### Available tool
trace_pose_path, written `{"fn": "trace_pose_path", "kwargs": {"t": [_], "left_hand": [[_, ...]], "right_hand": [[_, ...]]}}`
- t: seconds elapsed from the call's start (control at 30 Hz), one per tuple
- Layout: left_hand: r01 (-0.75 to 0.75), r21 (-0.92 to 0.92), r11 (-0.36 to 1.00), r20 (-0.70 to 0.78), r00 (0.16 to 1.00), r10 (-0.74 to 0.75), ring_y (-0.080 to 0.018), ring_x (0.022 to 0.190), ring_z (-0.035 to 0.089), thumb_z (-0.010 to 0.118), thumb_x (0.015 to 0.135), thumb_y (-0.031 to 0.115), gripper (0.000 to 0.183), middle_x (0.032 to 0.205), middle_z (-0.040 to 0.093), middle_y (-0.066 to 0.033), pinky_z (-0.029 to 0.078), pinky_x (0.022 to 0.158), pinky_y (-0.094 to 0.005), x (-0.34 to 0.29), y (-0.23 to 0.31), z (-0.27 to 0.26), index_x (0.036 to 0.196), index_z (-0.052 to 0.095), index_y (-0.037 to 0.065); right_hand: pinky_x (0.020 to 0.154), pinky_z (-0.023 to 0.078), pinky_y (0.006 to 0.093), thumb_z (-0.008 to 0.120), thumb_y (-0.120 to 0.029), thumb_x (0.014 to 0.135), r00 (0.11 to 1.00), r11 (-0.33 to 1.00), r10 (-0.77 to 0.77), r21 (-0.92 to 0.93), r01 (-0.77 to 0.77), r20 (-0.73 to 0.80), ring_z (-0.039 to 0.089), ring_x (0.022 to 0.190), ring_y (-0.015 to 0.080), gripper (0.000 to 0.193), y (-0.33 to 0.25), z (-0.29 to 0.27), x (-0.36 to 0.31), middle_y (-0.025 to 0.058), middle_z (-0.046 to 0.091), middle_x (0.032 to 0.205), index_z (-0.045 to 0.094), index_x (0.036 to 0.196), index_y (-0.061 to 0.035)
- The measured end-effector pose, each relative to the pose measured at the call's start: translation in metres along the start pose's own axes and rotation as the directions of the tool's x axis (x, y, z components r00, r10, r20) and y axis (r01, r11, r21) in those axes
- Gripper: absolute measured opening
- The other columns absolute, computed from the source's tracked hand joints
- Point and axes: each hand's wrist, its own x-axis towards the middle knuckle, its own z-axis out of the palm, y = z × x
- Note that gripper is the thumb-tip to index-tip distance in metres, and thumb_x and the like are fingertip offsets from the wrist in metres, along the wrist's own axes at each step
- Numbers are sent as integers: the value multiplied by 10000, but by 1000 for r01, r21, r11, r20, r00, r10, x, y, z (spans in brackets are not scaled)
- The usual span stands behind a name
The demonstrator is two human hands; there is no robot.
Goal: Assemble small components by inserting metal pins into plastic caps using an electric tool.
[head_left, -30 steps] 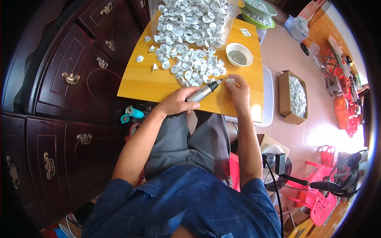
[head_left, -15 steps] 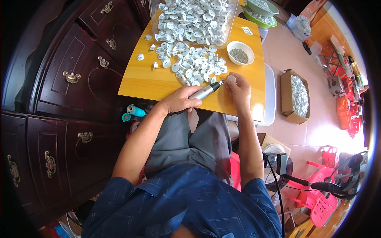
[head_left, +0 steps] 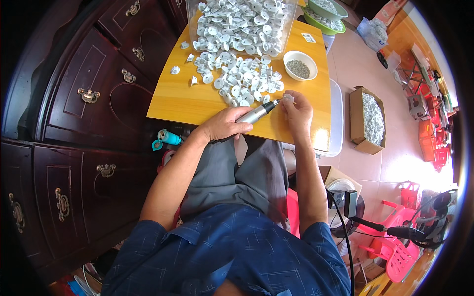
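My left hand is wrapped round a silver and black electric screwdriver, its tip pointing up and to the right. Between the fingertips of my right hand is a small white plastic part, held against the screwdriver's tip. Whether a screw sits at that tip is too small to tell. A loose pile of similar white plastic parts lies on the wooden table just beyond my hands. To its right stands a white bowl of tiny metal screws.
At the table's far side a clear plastic bin is heaped with white parts. Dark wooden drawers stand close on the left. A cardboard box of white pieces sits on the floor at right, and a pink stool lies nearer.
The white part has turned slightly in my right fingertips. The screwdriver and my left hand stay almost where they were.
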Motion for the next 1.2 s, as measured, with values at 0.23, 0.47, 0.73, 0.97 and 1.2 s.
{"fn": "trace_pose_path", "kwargs": {"t": [0.23, 0.47, 0.73, 0.97, 1.2], "left_hand": [[11, -1, 1000, 9, 1000, -11, -75, 639, 507, 637, 902, 185, 566, 876, 552, -13, 450, 597, -237, 1, 0, 0, 1399, 480, -36], [-1, -2, 1000, 3, 1000, 1, -73, 642, 500, 637, 907, 183, 571, 878, 552, -9, 449, 595, -234, 1, -4, -1, 1406, 471, -39], [1, -11, 1000, 8, 1000, -1, -68, 643, 503, 638, 910, 188, 561, 874, 552, -8, 445, 588, -226, 2, -3, -1, 1402, 481, -31], [16, -33, 999, 11, 1000, -15, -69, 625, 517, 626, 932, 186, 508, 846, 562, -8, 451, 572, -228, 3, -5, -2, 1375, 499, -30], [13, -72, 997, 40, 999, -10, -70, 621, 518, 621, 950, 182, 490, 826, 563, -14, 459, 564, -230, 6, -4, -3, 1372, 495, -33]], "right_hand": [[684, 513, 229, 701, -69, 848, 999, 996, -32, -82, 30, -25, 633, 734, 78, 255, 10, -2, 5, 40, 694, 842, 719, 1100, -34], [706, 521, 230, 697, -71, 852, 1000, 998, -5, -60, 3, -25, 653, 765, 83, 245, 5, 0, 3, 46, 704, 859, 721, 1092, -27], [718, 525, 243, 707, -84, 847, 999, 993, -25, -119, 21, -38, 659, 769, 91, 245, 5, -1, 2, 58, 718, 875, 730, 1087, -40], [690, 513, 254, 733, -98, 833, 996, 982, -63, -181, 50, -62, 632, 720, 80, 246, 7, 0, 0, 57, 715, 789, 744, 1075, -57], [641, 484, 245, 752, -96, 827, 987, 965, -139, -234, 116, -84, 568, 644, 62, 238, 11, 0, -1, 33, 677, 708, 753, 1063, -70]]}}
